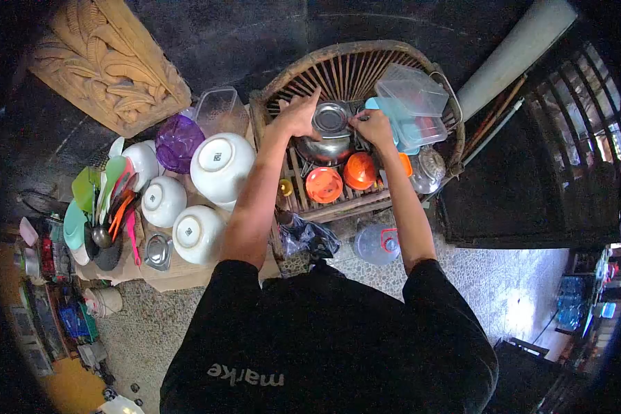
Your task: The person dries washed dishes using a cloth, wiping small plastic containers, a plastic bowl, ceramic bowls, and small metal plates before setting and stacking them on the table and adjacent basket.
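A small round steel dish sits over a larger steel bowl in the bamboo rack. At the dish's left side is my left hand, its fingers spread, partly hiding the rim. My right hand has its fingers curled in a pinch at the dish's right edge; the exact contact is small in view. Just below are two orange bowls. Clear plastic containers and a light blue one lie beyond my right hand, and a clear glass-like jar stands at the rack's right end.
To the left, white bowls lie upside down on cardboard, beside a purple bowl and several cooking utensils. A carved wooden panel leans behind. A plastic jug and a black bag are below the rack.
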A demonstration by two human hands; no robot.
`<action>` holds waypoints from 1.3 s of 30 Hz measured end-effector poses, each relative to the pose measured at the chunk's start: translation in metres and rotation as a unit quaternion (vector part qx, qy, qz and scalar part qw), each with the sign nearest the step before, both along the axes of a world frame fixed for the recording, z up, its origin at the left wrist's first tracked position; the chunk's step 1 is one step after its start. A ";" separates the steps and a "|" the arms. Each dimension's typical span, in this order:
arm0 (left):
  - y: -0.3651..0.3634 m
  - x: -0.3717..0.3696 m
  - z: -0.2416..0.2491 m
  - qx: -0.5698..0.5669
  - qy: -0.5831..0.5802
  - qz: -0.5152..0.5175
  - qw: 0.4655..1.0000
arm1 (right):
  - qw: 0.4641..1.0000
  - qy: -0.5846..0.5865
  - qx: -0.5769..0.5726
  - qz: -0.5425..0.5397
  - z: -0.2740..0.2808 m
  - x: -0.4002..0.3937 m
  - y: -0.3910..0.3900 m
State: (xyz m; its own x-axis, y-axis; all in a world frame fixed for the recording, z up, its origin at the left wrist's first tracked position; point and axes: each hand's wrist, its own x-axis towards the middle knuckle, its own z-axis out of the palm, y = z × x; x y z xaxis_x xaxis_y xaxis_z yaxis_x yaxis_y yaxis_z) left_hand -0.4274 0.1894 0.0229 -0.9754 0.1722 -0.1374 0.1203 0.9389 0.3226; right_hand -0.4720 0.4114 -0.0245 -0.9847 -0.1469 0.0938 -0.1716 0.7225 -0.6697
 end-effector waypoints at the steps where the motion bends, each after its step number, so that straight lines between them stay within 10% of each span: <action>1: 0.002 0.001 0.000 0.001 -0.001 0.000 1.000 | 1.000 -0.001 0.001 0.000 -0.006 -0.002 0.002; 9: 0.022 0.057 0.043 0.008 0.155 0.035 0.987 | 0.999 -0.005 -0.042 -0.015 0.041 0.018 0.017; 11: 0.036 0.097 0.058 0.269 0.221 -0.005 0.937 | 0.999 -0.033 -0.010 -0.028 0.060 0.031 0.024; 21: 0.054 0.191 0.008 0.403 0.111 -0.002 0.908 | 0.969 0.007 -0.243 -0.035 0.116 0.102 0.037; 25: 0.044 0.241 0.031 0.475 0.168 -0.071 0.861 | 0.886 -0.104 -0.447 0.061 0.136 0.186 0.008; 39: -0.160 0.440 0.000 0.612 0.001 0.101 0.785 | 0.887 -0.158 -0.370 0.228 0.106 0.403 -0.235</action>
